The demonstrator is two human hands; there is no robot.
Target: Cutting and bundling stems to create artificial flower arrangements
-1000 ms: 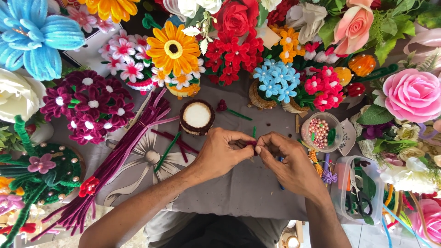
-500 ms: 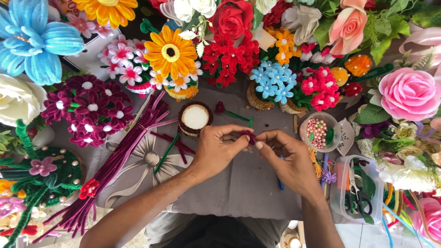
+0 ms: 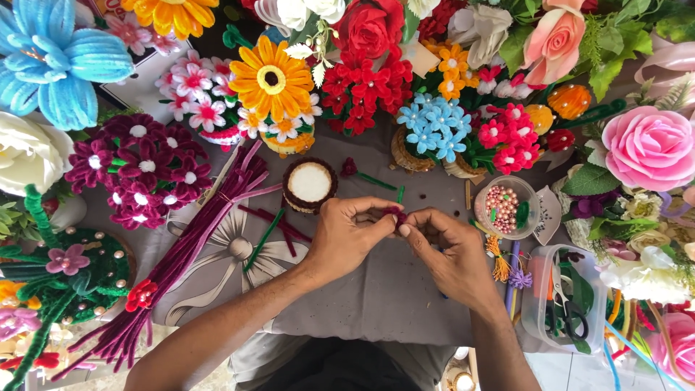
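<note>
I am pinching a small maroon fuzzy flower piece between both hands, my left hand and right hand now drawn closer together over the grey counter, fingers clamped on it, near the round white-topped pot.
</note>
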